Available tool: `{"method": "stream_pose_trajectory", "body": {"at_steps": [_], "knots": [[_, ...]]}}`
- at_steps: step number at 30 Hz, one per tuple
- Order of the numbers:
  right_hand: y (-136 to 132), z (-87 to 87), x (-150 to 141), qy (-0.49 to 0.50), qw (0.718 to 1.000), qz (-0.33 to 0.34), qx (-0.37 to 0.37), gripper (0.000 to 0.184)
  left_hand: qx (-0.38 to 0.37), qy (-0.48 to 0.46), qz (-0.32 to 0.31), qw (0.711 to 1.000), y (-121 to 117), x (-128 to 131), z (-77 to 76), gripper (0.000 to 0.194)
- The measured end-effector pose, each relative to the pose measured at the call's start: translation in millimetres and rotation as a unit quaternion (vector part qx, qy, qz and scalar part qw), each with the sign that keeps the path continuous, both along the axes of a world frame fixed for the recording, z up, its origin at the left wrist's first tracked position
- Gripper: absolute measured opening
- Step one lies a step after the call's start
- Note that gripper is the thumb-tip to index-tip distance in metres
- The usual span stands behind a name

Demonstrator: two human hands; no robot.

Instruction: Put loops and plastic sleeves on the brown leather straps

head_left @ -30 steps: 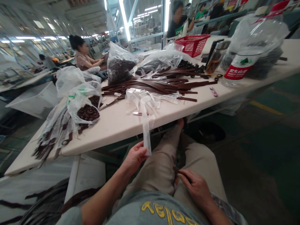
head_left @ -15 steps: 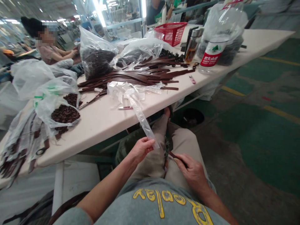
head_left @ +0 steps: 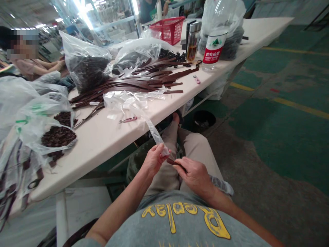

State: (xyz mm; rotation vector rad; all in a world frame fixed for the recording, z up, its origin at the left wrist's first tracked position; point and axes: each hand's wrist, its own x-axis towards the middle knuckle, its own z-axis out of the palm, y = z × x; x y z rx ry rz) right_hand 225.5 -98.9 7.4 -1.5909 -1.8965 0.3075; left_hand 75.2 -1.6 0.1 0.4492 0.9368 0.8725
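My left hand (head_left: 154,159) pinches the near end of a long, narrow clear plastic sleeve (head_left: 155,133) over my lap. The sleeve's far end runs up onto a heap of similar clear sleeves (head_left: 123,103) on the table. My right hand (head_left: 194,173) is closed around a dark brown strap (head_left: 172,161), whose tip points left and meets the sleeve's end at my left fingers. Whether the tip is inside the sleeve I cannot tell. Most of the strap is hidden by my right hand. More brown straps (head_left: 133,84) lie in a pile behind the sleeves.
On the white table (head_left: 97,137) are small thread snips (head_left: 128,120), a pink-handled tool (head_left: 196,79), a water bottle (head_left: 212,51), a glass flask (head_left: 193,41) and a red basket (head_left: 171,29). Bags of brown pieces (head_left: 59,137) stand at left. A co-worker (head_left: 31,61) sits across the table.
My right hand has moved left and up, bringing the strap's tip to the sleeve's end. My left hand keeps its pinch, slightly shifted. The view has turned a little to the right.
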Motion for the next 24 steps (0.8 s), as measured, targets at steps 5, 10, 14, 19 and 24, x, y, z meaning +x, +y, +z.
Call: {"method": "stream_pose_trajectory", "body": {"at_steps": [5,10,14,19,24], "knots": [[2,-1.0,-1,-0.037,0.999,-0.020,0.019,0.018,-0.010,-0.009,-0.003,1.000,0,5,1.2,0.049],[7,-3.5,2,-0.067,0.996,-0.043,0.038,0.021,-0.010,-0.012,-0.019,1.000,-3,7,-1.1,0.044],[9,-6.2,3,-0.087,0.994,-0.043,0.042,0.022,-0.022,-0.017,-0.015,1.000,-4,7,-2.3,0.046],[9,-6.4,4,-0.081,0.995,-0.050,0.035,0.021,-0.018,-0.010,-0.017,1.000,-6,8,-6.8,0.044],[15,-5.0,5,-0.059,0.995,-0.073,-0.029,0.015,-0.015,0.000,-0.030,0.999,-14,8,-13.1,0.041]]}}
